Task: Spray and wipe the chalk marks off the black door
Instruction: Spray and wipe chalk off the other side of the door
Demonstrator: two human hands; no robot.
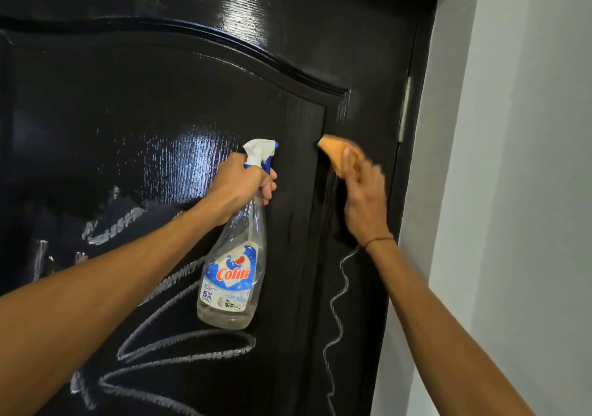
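1. The black door point(160, 101) fills most of the view; its right edge runs down beside a grey-white wall point(528, 191), with a metal hinge point(404, 111) on that edge near the top.
2. A raised moulding point(256, 56) arches across the upper door and turns down into a vertical groove just left of the right stile.
3. The left hand point(243, 181) has its fingers curled round the neck of a clear spray bottle point(234, 255), below the white and blue trigger head point(261, 153). The bottle hangs tilted in front of the panel, nozzle toward the door, label facing the camera.
4. The right hand point(363, 197) presses an orange cloth point(339, 156) against the right stile, close to the vertical groove. Its fingers lie over the cloth, blurred, so how tightly they hold it cannot be told.
5. A dark thread band point(379, 241) circles the right wrist.
6. Chalk marks point(179, 342) cover the lower panel in broad looping strokes, left of and below the bottle.
7. A thin chalk squiggle point(336, 313) runs down the right stile, straight below the right hand.
8. The door above both hands is glossy and streaked wet, with no chalk showing.
9. The stile is narrow: the cloth sits between the groove and the door's hinged edge.
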